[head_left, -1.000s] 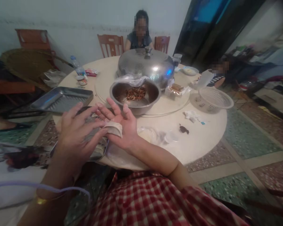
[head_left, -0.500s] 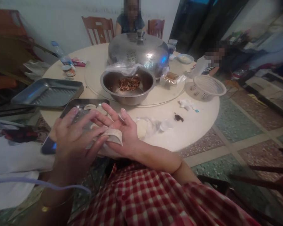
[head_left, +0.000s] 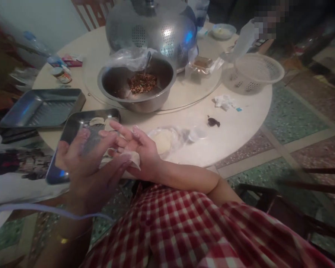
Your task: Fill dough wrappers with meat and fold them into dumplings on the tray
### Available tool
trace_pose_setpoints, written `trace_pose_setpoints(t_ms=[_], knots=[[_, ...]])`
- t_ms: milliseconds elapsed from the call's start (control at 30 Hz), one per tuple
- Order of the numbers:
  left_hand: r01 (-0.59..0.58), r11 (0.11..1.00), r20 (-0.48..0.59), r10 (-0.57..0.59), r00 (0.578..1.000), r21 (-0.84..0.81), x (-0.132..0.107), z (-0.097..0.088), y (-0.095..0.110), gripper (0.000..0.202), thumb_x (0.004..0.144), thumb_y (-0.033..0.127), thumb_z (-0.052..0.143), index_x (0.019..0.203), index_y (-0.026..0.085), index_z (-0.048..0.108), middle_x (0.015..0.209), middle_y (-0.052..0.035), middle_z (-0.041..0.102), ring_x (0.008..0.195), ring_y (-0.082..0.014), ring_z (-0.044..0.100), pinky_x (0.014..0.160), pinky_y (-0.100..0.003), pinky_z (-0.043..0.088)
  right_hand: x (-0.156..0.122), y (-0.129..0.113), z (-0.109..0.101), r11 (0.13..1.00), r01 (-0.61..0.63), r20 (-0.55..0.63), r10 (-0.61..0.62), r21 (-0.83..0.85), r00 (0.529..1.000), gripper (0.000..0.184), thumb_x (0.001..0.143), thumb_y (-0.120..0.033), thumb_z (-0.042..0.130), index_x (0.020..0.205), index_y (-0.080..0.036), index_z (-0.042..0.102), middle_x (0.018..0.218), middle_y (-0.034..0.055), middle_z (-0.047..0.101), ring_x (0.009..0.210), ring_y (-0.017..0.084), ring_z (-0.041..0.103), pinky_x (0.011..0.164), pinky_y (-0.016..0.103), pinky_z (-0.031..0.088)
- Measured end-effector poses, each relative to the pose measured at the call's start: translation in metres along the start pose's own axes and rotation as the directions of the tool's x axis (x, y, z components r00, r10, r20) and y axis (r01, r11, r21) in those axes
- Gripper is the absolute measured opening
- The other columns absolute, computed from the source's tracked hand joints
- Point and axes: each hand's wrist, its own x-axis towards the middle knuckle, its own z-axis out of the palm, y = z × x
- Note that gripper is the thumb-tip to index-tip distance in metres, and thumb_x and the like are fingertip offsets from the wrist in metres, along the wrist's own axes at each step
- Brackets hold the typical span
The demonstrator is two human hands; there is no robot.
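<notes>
**Hands stay busy on one dumpling**

The view has tipped down, but the two hands have hardly moved. The right hand (head_left: 142,150) lies flat, palm up, with the dumpling (head_left: 132,159) resting on it, in front of the bowl (head_left: 111,80). The left hand (head_left: 83,165) pinches the dumpling's edge. The fold looks a bit more closed than before, though it is blurry. A tray (head_left: 69,130) with dumplings lies in front of the bowl, to its left. A heap of wrappers (head_left: 163,140) lies in front of the bowl. Nothing blocks the hands.
</notes>
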Motion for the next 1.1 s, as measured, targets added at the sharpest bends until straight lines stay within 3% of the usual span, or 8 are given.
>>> trace_pose_setpoints(t_ms=[167, 333, 500, 600, 767, 967, 1100], knots=[[-0.007, 1.000, -0.088, 0.007, 0.996, -0.005, 0.005, 0.006, 0.001, 0.029, 0.088, 0.010, 0.073, 0.106, 0.032, 0.070, 0.167, 0.0141, 0.037, 0.161, -0.0234, 0.023, 0.129, -0.054, 0.021, 0.004, -0.002, -0.011, 0.999, 0.016, 0.040, -0.014, -0.031, 0.999, 0.039, 0.102, -0.040, 0.036, 0.116, -0.026, 0.070, 0.102, 0.0008, 0.078, 0.085, 0.017, 0.069, 0.086, 0.029, 0.057], [0.029, 1.000, -0.026, -0.030, 0.999, -0.005, 0.002, 0.009, -0.001, 0.024, 0.087, 0.013, 0.074, 0.105, 0.029, 0.070, 0.166, 0.0068, 0.042, 0.159, -0.0309, 0.025, 0.125, -0.063, 0.026, 0.003, -0.007, -0.008, 1.000, -0.001, 0.001, 0.001, 0.015, 1.000, 0.042, 0.105, -0.038, 0.031, 0.115, -0.026, 0.070, 0.101, -0.0005, 0.078, 0.089, 0.014, 0.070, 0.090, 0.027, 0.056], [0.030, 0.999, -0.073, -0.028, 0.997, 0.031, 0.006, 0.010, 0.004, 0.023, 0.086, 0.011, 0.076, 0.100, 0.028, 0.069, 0.159, 0.0059, 0.052, 0.160, -0.0248, 0.024, 0.130, -0.057, 0.018, 0.002, -0.009, -0.003, 0.998, -0.012, -0.046, 0.015, 0.056, 0.999, 0.044, 0.107, -0.038, 0.028, 0.113, -0.025, 0.070, 0.094, -0.0013, 0.077, 0.082, 0.012, 0.067, 0.087, 0.023, 0.053], [0.022, 1.000, -0.071, -0.020, 0.997, 0.021, 0.007, 0.010, 0.004, 0.023, 0.086, 0.012, 0.076, 0.101, 0.027, 0.069, 0.162, 0.0061, 0.049, 0.160, -0.0230, 0.022, 0.131, -0.052, 0.017, 0.001, -0.011, -0.001, 0.997, -0.022, -0.073, 0.028, 0.077, 0.997, 0.044, 0.108, -0.038, 0.028, 0.113, -0.023, 0.069, 0.093, -0.0013, 0.076, 0.084, 0.011, 0.067, 0.082, 0.020, 0.051], [0.091, 0.994, -0.001, -0.091, 0.996, -0.062, 0.005, 0.013, 0.000, 0.032, 0.089, 0.013, 0.071, 0.114, 0.034, 0.070, 0.167, 0.0086, 0.040, 0.159, -0.0284, 0.024, 0.128, -0.061, 0.023, 0.002, -0.012, -0.005, 0.994, -0.059, -0.063, 0.065, 0.093, 0.996, 0.044, 0.108, -0.033, 0.027, 0.119, -0.023, 0.068, 0.090, -0.0006, 0.075, 0.082, 0.012, 0.065, 0.073, 0.020, 0.052], [0.045, 0.986, 0.106, -0.027, 0.994, -0.163, 0.007, 0.014, -0.007, 0.029, 0.094, 0.018, 0.064, 0.110, 0.041, 0.071, 0.171, 0.0216, 0.024, 0.162, -0.0212, 0.015, 0.133, -0.048, 0.010, 0.009, -0.006, -0.021, 0.993, -0.116, -0.019, 0.116, -0.003, 0.993, 0.042, 0.104, -0.043, 0.035, 0.125, -0.026, 0.067, 0.087, -0.0002, 0.072, 0.069, 0.016, 0.059, 0.069, 0.026, 0.055], [0.116, 0.976, 0.136, -0.092, 0.986, -0.182, 0.006, 0.011, -0.015, 0.030, 0.093, 0.029, 0.069, 0.121, 0.042, 0.068, 0.170, 0.0150, 0.031, 0.161, -0.0281, 0.022, 0.131, -0.056, 0.017, 0.004, -0.012, -0.019, 0.990, -0.128, -0.025, 0.129, 0.051, 0.991, 0.051, 0.107, -0.036, 0.020, 0.120, -0.024, 0.067, 0.090, 0.0013, 0.073, 0.076, 0.016, 0.065, 0.067, 0.026, 0.056]])
